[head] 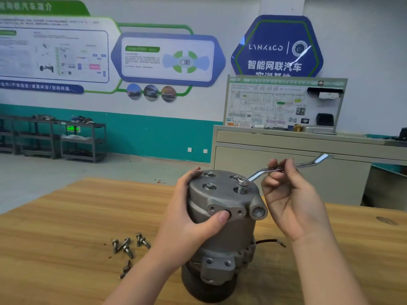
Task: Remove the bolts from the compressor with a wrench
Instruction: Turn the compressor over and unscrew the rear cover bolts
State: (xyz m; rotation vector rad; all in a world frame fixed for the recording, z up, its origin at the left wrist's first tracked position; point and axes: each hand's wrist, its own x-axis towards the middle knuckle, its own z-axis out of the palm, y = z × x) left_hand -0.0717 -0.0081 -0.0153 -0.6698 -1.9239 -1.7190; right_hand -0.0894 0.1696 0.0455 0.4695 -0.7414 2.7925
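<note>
Standing upright on the wooden table (66, 216), the grey metal compressor (222, 227) is near the middle of the view, well away from the far edge of the table, with bare wood on both sides of it. The left hand (193, 219) is curled around the upper part of the compressor, the fingers at the back of the top rim and the thumb pressed on the front flange. The right hand (286, 194) pinches the middle of the wrench (286, 169) with bent fingers; one ring end sits on a bolt (241, 183) that stands raised out of the top face, and the other end points up and to the right, free in the air above the table. I count two more bolt heads still low in the top face, behind and to the left of the raised one. To the left of the compressor, about five or six loose bolts (127, 247) lie in a small group on the wood, some touching each other, so the exact number I cannot tell. A thin dark wire (271, 241) comes out on the right side of the compressor. Behind the table there is a beige cabinet (286, 150) with a diagram board (264, 104), and dark metal shelves (55, 137) stand far at the left wall.
</note>
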